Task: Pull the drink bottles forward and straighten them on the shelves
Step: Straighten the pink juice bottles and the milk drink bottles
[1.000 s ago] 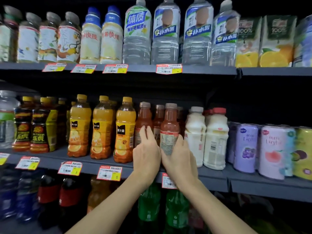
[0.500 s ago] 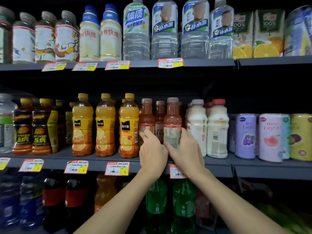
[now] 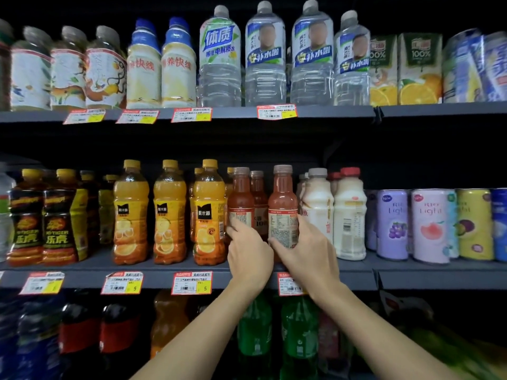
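Both hands work at the front lip of the middle shelf, a dark grey metal deck with paper price tags along its edge. The right hand is wrapped around the lower body of a reddish-pink juice bottle, a smooth plastic cylinder with a grey cap and a white printed back label; it stands upright near the shelf edge. The left hand has its fingers loosely curled, with the fingertips touching the label of the neighbouring reddish-pink bottle; a full grip is not visible. A third bottle of this type stands behind, between the two. Just left stand three orange juice bottles with yellow caps and black label patches. Just right stand white milky bottles, touching or nearly touching the held bottle. Little lateral clearance exists. Further left, dark bottles read "TIGER".
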The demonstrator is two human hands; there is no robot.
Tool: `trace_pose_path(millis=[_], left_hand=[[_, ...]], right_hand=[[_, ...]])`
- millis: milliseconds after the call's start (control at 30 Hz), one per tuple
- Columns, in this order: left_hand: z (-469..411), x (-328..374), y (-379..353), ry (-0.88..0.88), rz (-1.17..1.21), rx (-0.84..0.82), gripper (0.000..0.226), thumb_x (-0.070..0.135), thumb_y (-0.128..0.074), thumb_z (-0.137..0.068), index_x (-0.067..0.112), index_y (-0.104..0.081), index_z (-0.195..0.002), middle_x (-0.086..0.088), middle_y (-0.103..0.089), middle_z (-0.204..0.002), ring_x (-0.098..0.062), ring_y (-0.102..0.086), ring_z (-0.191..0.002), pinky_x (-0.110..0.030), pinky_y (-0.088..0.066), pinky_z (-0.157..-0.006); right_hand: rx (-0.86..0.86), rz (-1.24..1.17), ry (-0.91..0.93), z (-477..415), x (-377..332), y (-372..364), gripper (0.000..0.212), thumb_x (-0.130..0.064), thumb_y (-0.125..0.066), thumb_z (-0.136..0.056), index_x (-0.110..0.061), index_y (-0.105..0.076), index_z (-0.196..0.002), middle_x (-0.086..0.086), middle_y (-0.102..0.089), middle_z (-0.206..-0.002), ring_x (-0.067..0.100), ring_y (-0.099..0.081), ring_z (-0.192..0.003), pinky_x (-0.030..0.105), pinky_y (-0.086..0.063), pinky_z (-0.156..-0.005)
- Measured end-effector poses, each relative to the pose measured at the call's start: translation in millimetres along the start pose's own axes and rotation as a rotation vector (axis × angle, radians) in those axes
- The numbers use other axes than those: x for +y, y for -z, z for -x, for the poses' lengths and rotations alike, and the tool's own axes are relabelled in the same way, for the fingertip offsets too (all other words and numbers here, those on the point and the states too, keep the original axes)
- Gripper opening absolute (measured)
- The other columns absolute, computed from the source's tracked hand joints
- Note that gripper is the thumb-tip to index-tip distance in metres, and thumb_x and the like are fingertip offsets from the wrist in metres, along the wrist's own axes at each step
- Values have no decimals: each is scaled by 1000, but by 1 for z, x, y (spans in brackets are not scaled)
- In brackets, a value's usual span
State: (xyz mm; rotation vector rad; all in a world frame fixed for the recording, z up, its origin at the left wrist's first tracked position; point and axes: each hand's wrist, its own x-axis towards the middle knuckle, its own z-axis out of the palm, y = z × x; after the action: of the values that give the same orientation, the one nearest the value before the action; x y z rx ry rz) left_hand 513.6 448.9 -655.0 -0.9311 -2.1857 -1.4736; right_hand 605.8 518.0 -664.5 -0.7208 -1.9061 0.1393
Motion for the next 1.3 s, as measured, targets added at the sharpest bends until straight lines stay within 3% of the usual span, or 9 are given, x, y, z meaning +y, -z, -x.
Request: trace_pose_path(millis=[233, 400, 867, 1133, 1300], left_hand=[[-12, 3, -3, 32, -86, 30, 91, 11, -74, -87, 2, -9, -151, -23, -50, -137, -36, -64, -115, -41, -52, -93], [-14, 5, -4, 61, -89, 65, 66, 11, -68, -93, 3, -24, -141, -22, -54, -132, -33, -66, -111, -38, -55, -89], [9, 9, 13, -67, -50, 23, 59, 14, -73, -90, 3, -33, -133, -21, -53, -131, -36, -64, -113, -37, -53, -87], [19, -6, 34, -156, 4, 11, 70, 27, -78, -86, 9, -34, -139, -11, -54, -133, -29, -58, -119, -37, -51, -93], [20, -20, 41, -201, -7, 36, 72, 47, -72, -87, 15, -38, -142, -1, -58, -131, -21, -60, -117, -40, -53, -93]], right_hand=[[5, -14, 18, 0, 2, 0, 56, -65, -62, -85, -29, -52, -126, -7, -65, -108, 20, -65, -97, 41, -55, -82], [5, -35, 21, 0, 4, 0, 55, -64, -64, -84, -30, -54, -125, -6, -67, -109, 20, -64, -98, 41, -55, -84], [-1, -123, 16, -1, 6, 2, 43, -54, -72, -83, -30, -58, -116, -8, -69, -105, 16, -65, -96, 39, -56, -83], [24, -131, 3, 0, 4, 5, 53, -57, -75, -79, -28, -60, -120, -9, -70, -110, 14, -65, -101, 39, -55, -87], [12, -89, -8, 5, 6, 4, 56, -68, -60, -82, -31, -55, -125, -7, -62, -111, 17, -62, -102, 38, -53, -86]])
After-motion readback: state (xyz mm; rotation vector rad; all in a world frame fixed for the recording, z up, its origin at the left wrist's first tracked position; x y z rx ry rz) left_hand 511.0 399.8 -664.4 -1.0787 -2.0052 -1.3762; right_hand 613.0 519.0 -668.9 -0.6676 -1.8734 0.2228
